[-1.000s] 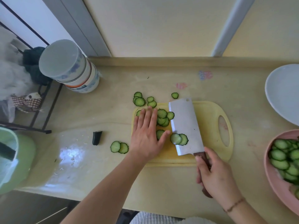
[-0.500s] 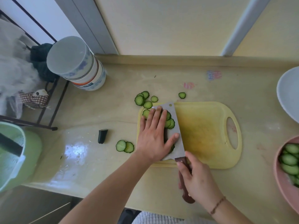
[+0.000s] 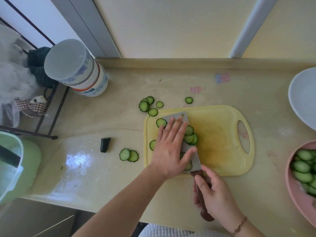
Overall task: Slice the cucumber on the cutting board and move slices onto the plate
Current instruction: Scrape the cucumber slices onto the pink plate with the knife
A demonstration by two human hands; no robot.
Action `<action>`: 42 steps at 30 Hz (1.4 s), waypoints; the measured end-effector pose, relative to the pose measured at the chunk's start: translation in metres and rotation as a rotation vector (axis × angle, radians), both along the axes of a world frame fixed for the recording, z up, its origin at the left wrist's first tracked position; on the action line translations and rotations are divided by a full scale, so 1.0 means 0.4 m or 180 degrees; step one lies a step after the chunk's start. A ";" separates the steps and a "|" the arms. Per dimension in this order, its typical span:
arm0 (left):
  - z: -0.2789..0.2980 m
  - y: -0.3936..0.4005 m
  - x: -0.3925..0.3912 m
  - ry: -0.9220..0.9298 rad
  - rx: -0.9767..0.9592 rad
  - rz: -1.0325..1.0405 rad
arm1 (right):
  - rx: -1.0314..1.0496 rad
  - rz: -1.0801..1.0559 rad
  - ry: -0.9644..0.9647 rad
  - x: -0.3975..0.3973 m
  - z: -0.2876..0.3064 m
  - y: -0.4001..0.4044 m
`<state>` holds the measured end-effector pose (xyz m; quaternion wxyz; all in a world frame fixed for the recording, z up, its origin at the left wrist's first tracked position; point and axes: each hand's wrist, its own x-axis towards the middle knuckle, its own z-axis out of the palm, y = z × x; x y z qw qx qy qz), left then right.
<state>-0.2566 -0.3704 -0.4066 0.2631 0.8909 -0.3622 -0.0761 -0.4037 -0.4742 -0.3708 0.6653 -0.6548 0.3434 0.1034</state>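
Counter [image 3: 171, 86] carrying yellow cutting board [image 3: 222, 139], white plate [image 3: 302, 98] sitting at right edge, pink bowl [image 3: 295, 189] of cucumber below it. Your left hand [image 3: 169, 149] lying flat, fingers straight and close together, pressing cucumber slices [image 3: 190, 136] onto cleaver blade [image 3: 195, 158] on board's left side. Your right hand [image 3: 215, 197] gripping cleaver handle [image 3: 202, 207], fingers curling round it. Loose slices [image 3: 129, 155] lying on counter left of board, cucumber end [image 3: 105, 144] beyond them.

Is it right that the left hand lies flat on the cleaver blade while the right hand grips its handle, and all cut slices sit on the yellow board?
Not all. The head view shows several slices lying on the counter, off the board. The rest holds.
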 end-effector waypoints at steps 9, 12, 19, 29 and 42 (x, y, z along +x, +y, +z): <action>0.025 0.013 0.036 -0.0422 0.0144 -0.0756 | -0.0006 -0.0161 0.0001 -0.025 -0.005 -0.054; 0.026 -0.034 -0.006 -0.0688 0.0273 -0.1260 | -0.0077 -0.0166 -0.0099 -0.042 0.003 -0.084; 0.034 -0.129 -0.051 -0.0737 0.0241 -0.1386 | -0.0120 -0.0262 -0.0246 -0.093 0.016 -0.158; 0.099 -0.331 -0.228 -0.0618 0.0018 -0.1771 | -0.0454 -0.0577 -0.0268 -0.310 0.104 -0.311; 0.072 -0.694 -0.543 -0.0504 -0.0757 -0.2684 | -0.1082 -0.1768 0.0094 -0.643 0.204 -0.487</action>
